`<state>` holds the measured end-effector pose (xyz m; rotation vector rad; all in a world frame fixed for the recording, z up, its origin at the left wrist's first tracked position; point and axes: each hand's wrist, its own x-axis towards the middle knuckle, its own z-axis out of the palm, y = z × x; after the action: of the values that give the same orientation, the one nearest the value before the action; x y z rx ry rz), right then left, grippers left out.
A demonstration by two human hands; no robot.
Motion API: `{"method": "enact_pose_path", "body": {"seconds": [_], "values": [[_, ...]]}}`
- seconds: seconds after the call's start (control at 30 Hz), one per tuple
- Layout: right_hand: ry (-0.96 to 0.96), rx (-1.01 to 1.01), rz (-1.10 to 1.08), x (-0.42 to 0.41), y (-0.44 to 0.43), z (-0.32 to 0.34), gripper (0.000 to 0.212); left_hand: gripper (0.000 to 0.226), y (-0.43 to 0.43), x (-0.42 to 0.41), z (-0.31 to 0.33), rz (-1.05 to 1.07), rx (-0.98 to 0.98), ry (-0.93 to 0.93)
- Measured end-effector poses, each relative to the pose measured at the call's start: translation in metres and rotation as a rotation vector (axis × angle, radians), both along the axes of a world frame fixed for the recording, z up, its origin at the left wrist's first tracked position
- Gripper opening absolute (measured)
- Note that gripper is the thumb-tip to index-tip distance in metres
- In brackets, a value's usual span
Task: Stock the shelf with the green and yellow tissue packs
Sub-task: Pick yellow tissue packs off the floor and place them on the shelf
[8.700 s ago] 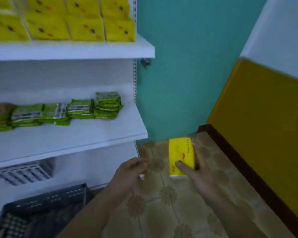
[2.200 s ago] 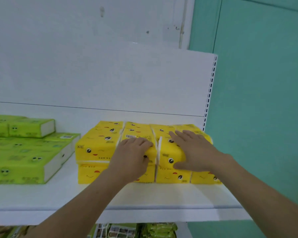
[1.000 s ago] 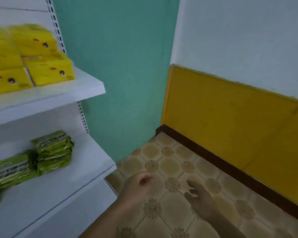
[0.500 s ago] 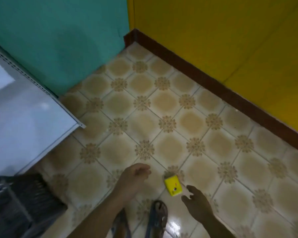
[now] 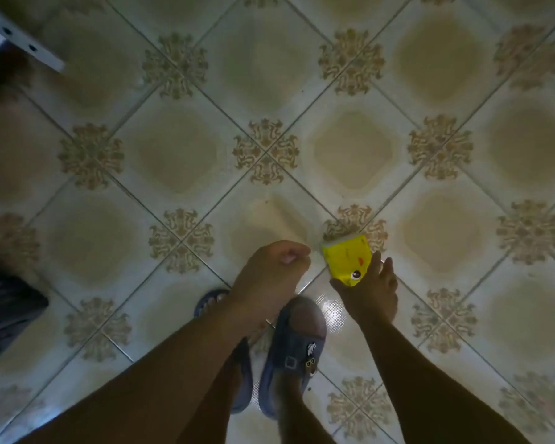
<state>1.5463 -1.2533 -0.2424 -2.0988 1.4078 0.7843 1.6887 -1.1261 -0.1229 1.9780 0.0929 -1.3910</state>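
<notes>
View straight down onto a tiled floor (image 5: pixel 180 155). The upper half and the whole right side of the frame are bare tiles, open room for reaching. In the upper left corner the white metal edge of a shelf (image 5: pixel 23 43) juts in. A dark basket (image 5: pixel 4 315), barely lit, blocks the left edge lower down. At bottom centre two blue sandals (image 5: pixel 293 350) stand close together. Just above them the left hand (image 5: pixel 269 270) hangs loosely curled beside a yellow tissue pack (image 5: pixel 346 259), which the right hand (image 5: pixel 370 293) grips, leaving only a narrow strip of floor between the hands.
</notes>
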Motion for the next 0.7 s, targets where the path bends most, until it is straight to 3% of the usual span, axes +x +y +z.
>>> {"method": "enact_pose_path", "body": {"seconds": [0.17, 0.33, 0.5, 0.7], "values": [[0.019, -0.038, 0.026, -0.007, 0.005, -0.060, 0.119, 0.022, 0.016, 0.001, -0.056, 0.020, 0.024, 0.023], [-0.043, -0.103, -0.017, -0.002, 0.001, -0.056, 0.092, 0.024, 0.029, 0.011, -0.057, 0.031, 0.040, 0.016], [-0.095, -0.028, -0.014, 0.019, -0.003, 0.030, 0.087, 0.020, 0.040, 0.023, 0.015, 0.065, 0.025, 0.001], [-0.363, 0.051, -0.010, 0.093, -0.005, 0.206, 0.090, 0.015, 0.046, 0.066, 0.167, 0.207, -0.062, -0.083]]}}
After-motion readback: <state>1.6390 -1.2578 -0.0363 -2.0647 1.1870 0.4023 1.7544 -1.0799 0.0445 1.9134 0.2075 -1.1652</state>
